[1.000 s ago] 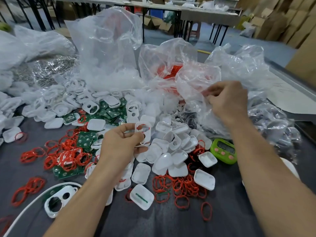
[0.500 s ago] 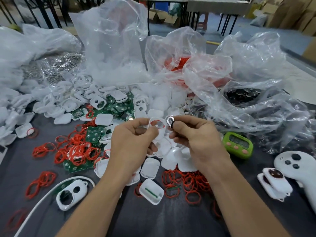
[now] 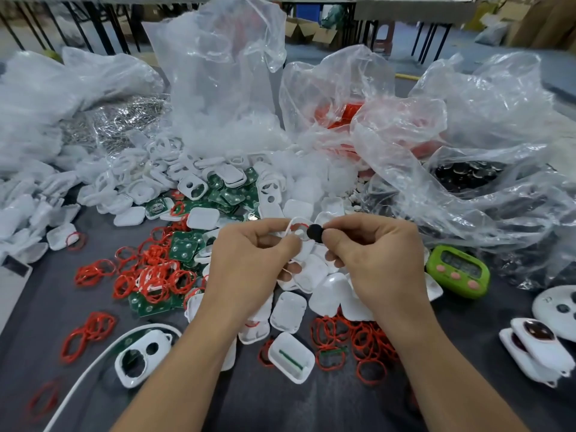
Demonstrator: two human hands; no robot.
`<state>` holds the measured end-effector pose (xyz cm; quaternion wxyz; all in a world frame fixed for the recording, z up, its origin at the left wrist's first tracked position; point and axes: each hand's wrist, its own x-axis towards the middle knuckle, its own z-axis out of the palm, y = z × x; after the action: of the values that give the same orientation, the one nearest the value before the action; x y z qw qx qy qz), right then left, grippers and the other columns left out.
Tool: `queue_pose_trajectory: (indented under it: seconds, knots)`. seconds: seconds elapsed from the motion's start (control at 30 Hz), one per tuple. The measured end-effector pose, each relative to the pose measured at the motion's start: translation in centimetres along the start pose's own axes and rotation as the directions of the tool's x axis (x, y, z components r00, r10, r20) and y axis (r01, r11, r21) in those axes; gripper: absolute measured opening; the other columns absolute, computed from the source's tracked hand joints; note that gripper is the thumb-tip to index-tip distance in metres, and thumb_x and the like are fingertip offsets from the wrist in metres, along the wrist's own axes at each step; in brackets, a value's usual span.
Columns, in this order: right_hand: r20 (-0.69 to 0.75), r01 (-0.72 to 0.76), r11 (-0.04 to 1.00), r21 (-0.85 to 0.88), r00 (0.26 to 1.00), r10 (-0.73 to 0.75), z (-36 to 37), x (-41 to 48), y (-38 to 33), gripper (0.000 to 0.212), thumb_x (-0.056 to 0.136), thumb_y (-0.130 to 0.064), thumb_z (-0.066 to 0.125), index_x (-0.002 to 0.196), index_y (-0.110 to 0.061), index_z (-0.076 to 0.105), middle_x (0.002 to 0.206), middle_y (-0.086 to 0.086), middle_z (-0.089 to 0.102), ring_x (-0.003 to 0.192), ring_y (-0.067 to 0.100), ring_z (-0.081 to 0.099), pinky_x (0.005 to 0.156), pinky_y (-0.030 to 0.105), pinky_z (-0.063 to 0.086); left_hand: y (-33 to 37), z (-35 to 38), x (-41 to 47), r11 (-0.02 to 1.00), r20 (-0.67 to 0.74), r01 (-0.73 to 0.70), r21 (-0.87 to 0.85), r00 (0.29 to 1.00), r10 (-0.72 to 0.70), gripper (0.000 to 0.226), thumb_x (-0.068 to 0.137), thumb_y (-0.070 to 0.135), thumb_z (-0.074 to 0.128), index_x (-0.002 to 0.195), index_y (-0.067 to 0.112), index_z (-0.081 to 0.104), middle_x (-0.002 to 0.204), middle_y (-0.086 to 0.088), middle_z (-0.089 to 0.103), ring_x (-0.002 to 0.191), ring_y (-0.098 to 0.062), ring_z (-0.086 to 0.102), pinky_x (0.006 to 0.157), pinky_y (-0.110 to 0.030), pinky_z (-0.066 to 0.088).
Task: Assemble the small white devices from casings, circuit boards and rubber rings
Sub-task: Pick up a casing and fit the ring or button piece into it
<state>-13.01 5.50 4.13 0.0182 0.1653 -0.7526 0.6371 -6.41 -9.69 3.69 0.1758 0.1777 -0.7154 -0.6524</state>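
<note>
Far left: crumpled white plastic bags (image 3: 62,88) & a glittery heap of small metal bits (image 3: 118,123). Below them lies a pile of glossy white casings (image 3: 134,188), rounded rectangles, some w/ two round holes. Thin red rubber rings (image 3: 149,275) tangle over green circuit boards (image 3: 184,247) on the dark grey counter (image 3: 280,403). A white cable (image 3: 93,363) curves past a two-hole casing (image 3: 140,360).

Centre, above the piles: left hand (image 3: 249,263) has fingers curled round a white casing w/ red ring (image 3: 297,229). Right hand (image 3: 374,254) pinches a small black round disc (image 3: 314,232) btwn thumb & forefinger, touching that casing's edge. Both hands hide the casings beneath.

Right: more rings (image 3: 352,338), a lime-green timer w/ pink buttons (image 3: 456,271), clear crinkled bags (image 3: 467,135), and white devices w/ dark round buttons (image 3: 536,350).
</note>
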Motion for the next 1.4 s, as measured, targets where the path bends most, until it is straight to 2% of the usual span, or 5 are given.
queue_pose_trajectory:
  seconds: [0.23, 0.67, 0.87, 1.03, 1.4]
  knots:
    - [-0.024, 0.114, 0.979, -0.168, 0.992, -0.12, 0.8, -0.6, -0.2, 0.022, 0.083, -0.009, 0.084, 0.084, -0.03, 0.082, 0.075, -0.027, 0.073, 0.069, -0.004, 0.071, 0.063, 0.006, 0.051, 0.0, 0.7, -0.6, 0.989, 0.051, -0.083, 0.124, 0.996, 0.077, 0.032, 0.084, 0.02, 0.075, 0.091, 0.052, 0.079, 0.075, 0.009, 0.078, 0.066, -0.022, 0.074, 0.061, -0.039, 0.064]
    - [-0.19, 0.076, 0.977, -0.198, 0.975, -0.115, 1.4, -1.0, -0.3, 0.023, 0.079, -0.028, 0.089, 0.067, -0.034, 0.07, 0.068, -0.023, 0.07, 0.061, 0.0, 0.067, 0.054, 0.011, 0.049, 0.3, 1.2, -0.8, 0.983, 0.073, 0.066, -0.169, 0.996, -0.054, 0.023, 0.088, 0.002, 0.072, 0.088, 0.02, 0.085, 0.081, -0.009, 0.079, 0.071, -0.02, 0.075, 0.063, -0.023, 0.059]
    - [0.012, -0.085, 0.995, 0.046, 0.996, 0.084, 0.8, -0.1, 0.1, 0.008, 0.084, -0.021, 0.084, 0.086, -0.025, 0.078, 0.077, -0.006, 0.078, 0.074, 0.014, 0.075, 0.069, 0.037, 0.063, 0.7, 0.9, -0.7, 0.985, 0.108, 0.093, -0.149, 0.991, -0.077, 0.027, 0.088, -0.001, 0.069, 0.081, 0.02, 0.085, 0.075, -0.007, 0.078, 0.067, -0.015, 0.071, 0.061, -0.024, 0.06]
    - [0.102, -0.071, 0.994, 0.078, 0.993, 0.063, 0.3, 0.2, 0.1, 0.02, 0.086, -0.004, 0.078, 0.084, -0.024, 0.081, 0.074, -0.005, 0.078, 0.065, 0.015, 0.074, 0.06, 0.021, 0.057, 0.6, 1.0, -0.7, 0.99, 0.062, 0.098, -0.098, 0.994, -0.092, 0.015, 0.088, 0.025, 0.078, 0.077, 0.016, 0.083, 0.074, -0.013, 0.075, 0.059, -0.022, 0.071, 0.057, -0.029, 0.06]
    - [0.088, -0.098, 0.991, 0.091, 0.992, 0.09, 0.6, 0.0, 0.6, 0.016, 0.083, -0.01, 0.083, 0.081, -0.025, 0.082, 0.075, -0.006, 0.079, 0.07, 0.013, 0.076, 0.061, 0.019, 0.054, 0.4, 0.9, -0.6, 0.997, 0.035, 0.044, 0.058, 0.998, -0.046, 0.024, 0.09, 0.017, 0.076, 0.068, 0.024, 0.081, 0.063, -0.003, 0.074, 0.05, -0.02, 0.069, 0.05, -0.023, 0.056]
